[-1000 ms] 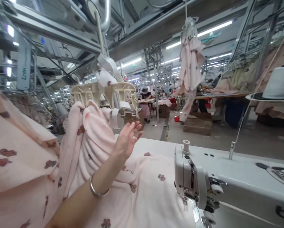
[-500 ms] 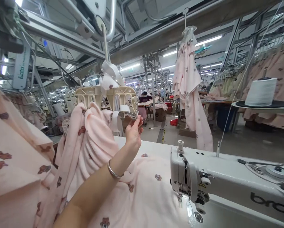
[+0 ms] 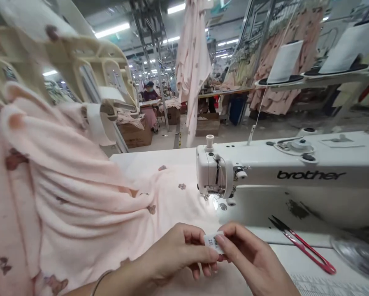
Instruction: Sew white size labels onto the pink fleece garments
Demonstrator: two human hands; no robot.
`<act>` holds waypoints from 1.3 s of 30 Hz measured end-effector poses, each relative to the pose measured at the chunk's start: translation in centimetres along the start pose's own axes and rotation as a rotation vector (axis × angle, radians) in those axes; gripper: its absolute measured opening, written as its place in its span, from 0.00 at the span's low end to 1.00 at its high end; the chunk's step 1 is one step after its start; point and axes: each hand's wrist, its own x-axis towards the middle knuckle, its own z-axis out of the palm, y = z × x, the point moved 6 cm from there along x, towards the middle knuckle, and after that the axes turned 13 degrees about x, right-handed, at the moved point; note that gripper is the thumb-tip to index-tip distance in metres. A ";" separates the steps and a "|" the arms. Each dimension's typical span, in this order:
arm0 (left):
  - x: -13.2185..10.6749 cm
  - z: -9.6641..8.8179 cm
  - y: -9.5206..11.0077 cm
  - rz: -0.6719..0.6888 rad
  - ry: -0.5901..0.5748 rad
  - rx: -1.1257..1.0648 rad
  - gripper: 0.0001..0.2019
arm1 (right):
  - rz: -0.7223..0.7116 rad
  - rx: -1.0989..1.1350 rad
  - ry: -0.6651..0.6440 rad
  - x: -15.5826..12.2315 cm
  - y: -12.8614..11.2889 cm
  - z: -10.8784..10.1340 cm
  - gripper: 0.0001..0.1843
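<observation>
A small white size label (image 3: 211,241) printed "2XL" is pinched between both my hands, low in the middle of the view. My left hand (image 3: 184,248) grips its left side between thumb and fingers. On its right edge, my right hand (image 3: 249,253) presses thumb against forefinger. Just beyond my hands, the pink fleece fabric (image 3: 172,205) with bear prints spreads over the sewing table, its far part reaching the needle area of the white sewing machine (image 3: 215,172). The same fabric rises in folds at left to a cream plastic hanger clamp (image 3: 110,53).
Red-handled thread snips (image 3: 310,248) lie on the table right of my hands. A clear round dish (image 3: 360,255) sits at the right edge. Thread cones (image 3: 284,61) stand on a rack behind the machine. Pink garments (image 3: 192,57) hang beyond, and a person (image 3: 149,92) sits in the background.
My left hand has come down from the hanger clamp to in front of the machine and now holds the label. My right hand has come into view. The camera has turned right and downward.
</observation>
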 end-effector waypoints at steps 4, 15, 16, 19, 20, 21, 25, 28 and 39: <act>0.0 -2.2 0.4 0.087 0.181 0.224 0.20 | 0.036 -0.053 0.070 0.2 0.6 0.5 0.17; 1.1 -3.2 1.6 0.041 0.271 0.278 0.13 | -0.119 -0.432 0.096 -0.2 1.2 -2.5 0.12; 1.9 -3.7 2.0 0.046 0.299 0.350 0.12 | -0.235 -0.567 0.097 -0.3 1.2 -3.2 0.11; 5.0 -5.7 1.7 0.044 0.361 0.549 0.09 | -0.644 -0.989 -0.001 -1.2 2.4 -3.6 0.14; 6.0 -6.4 1.0 0.017 0.369 0.585 0.08 | -0.756 -1.095 -0.056 -1.6 3.3 -3.3 0.15; 6.9 -7.0 0.2 -0.017 0.374 0.600 0.08 | -0.831 -1.175 -0.107 -1.9 4.2 -3.1 0.16; 7.8 -7.3 -1.3 -0.064 0.372 0.610 0.10 | -0.869 -1.247 -0.242 -2.4 6.4 -2.4 0.18; 7.6 -5.7 -0.3 -0.053 0.318 0.589 0.10 | -0.782 -1.121 -0.153 -1.6 5.3 -2.9 0.13; 9.8 -5.1 -2.4 -0.074 0.264 0.454 0.09 | -0.609 -1.223 0.075 0.4 6.5 -2.8 0.21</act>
